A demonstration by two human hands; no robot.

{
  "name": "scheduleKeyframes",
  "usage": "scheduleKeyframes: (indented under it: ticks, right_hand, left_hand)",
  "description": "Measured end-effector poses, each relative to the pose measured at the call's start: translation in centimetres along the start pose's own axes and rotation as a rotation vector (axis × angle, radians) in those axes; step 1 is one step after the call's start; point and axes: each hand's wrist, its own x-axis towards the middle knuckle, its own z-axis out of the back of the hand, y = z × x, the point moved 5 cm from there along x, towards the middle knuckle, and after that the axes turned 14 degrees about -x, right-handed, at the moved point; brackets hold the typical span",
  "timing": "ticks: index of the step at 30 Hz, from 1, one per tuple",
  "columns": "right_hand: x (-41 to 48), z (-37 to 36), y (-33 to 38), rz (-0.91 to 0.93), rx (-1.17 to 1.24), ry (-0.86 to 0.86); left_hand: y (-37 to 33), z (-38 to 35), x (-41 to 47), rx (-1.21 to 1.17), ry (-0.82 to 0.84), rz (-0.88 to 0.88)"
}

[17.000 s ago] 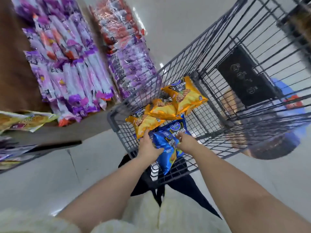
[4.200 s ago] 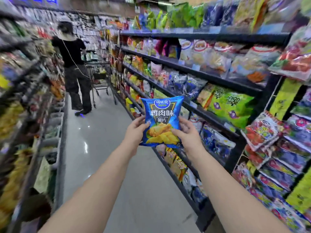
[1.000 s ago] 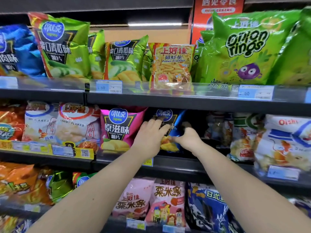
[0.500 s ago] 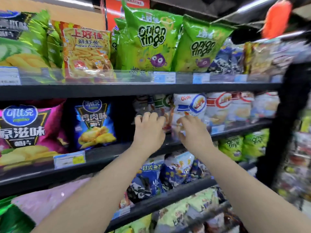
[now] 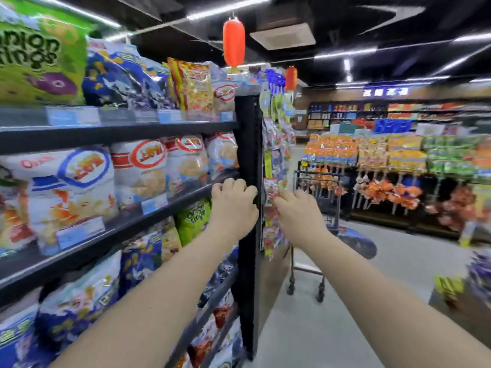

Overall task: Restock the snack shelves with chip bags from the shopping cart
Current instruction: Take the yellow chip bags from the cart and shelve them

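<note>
Curling loosely, the fingers of left hand and right hand grasp nothing beside the snack shelf's black end post. Beyond stands the shopping cart, upright on its wheels, half hidden; its heading is unclear and no chip bags show. Best now, I reckon: round the post, reach in two-handed.

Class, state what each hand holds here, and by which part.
Nothing: the left hand and right hand are loosely curled, no bag in either grip.
</note>
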Motion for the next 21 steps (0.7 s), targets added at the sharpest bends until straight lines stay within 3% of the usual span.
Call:
scheduleKeyframes:
  ticks: [5,12,21]
  right_hand:
    - [-2.4,-7.1,-12.1,-0.096,-0.094,0.19]
    - [-4.7,-15.9,-28.2,-0.228,-0.185,0.252]
    - [-7.6,-30.3,-40.2,-0.312,-0.157,0.386]
  left_hand:
    - [-11.6,-8.1,6.6,-0.111,0.034,-0.121]
    - [-26.5,-17.6,17.2,-0.242,0.074,-0.201]
    - [-38.5,-31.8,22.9,-0.317,0.2,-0.307]
